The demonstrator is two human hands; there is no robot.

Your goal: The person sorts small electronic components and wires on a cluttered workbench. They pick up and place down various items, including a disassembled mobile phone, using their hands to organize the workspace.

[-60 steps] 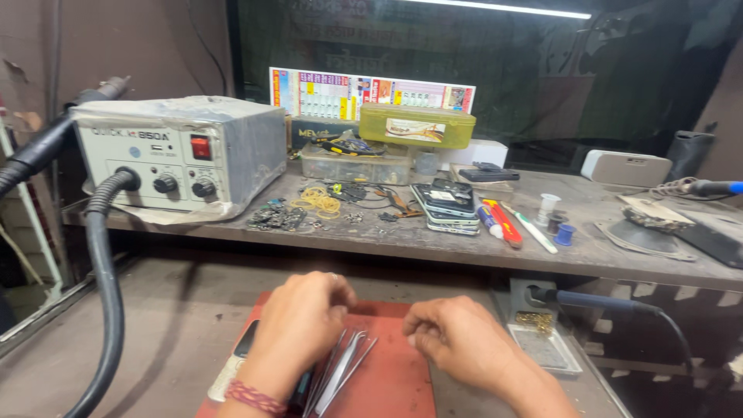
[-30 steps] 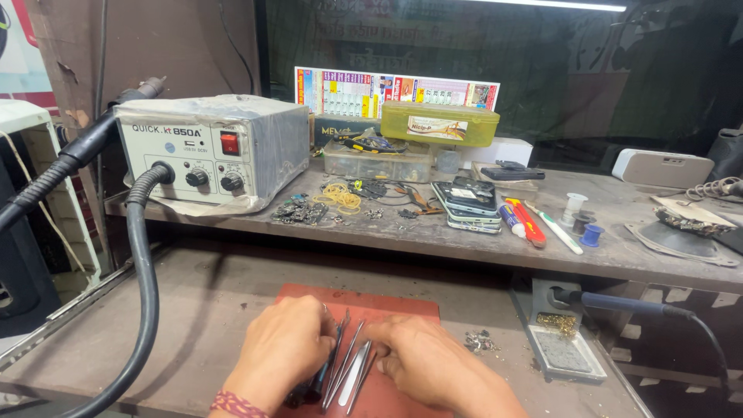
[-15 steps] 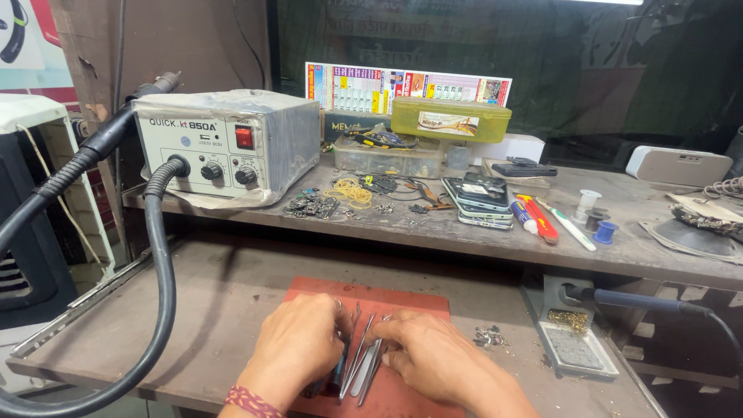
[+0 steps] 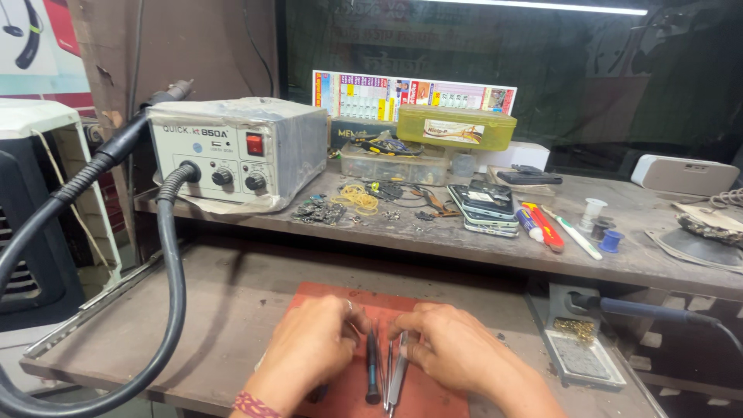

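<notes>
Both of my hands rest on a red work mat (image 4: 333, 298) on the lower bench. My left hand (image 4: 309, 348) lies palm down beside a dark-handled screwdriver (image 4: 372, 370), fingers curled near its top. My right hand (image 4: 453, 344) pinches the upper end of metal tweezers (image 4: 398, 375) that lie next to the screwdriver. Whatever is under the palms is hidden. A red woven band (image 4: 249, 405) circles my left wrist.
A grey hot-air rework station (image 4: 232, 151) with a thick black hose (image 4: 166, 255) stands on the upper shelf at left. Stacked phones (image 4: 484, 205), a yellow-green box (image 4: 455, 128), pens and small parts fill that shelf. A soldering iron stand (image 4: 580, 352) sits at right.
The view has tilted down and shifted right. My hands have drawn closer together over the tools, and the tweezers and screwdriver now lie between them.
</notes>
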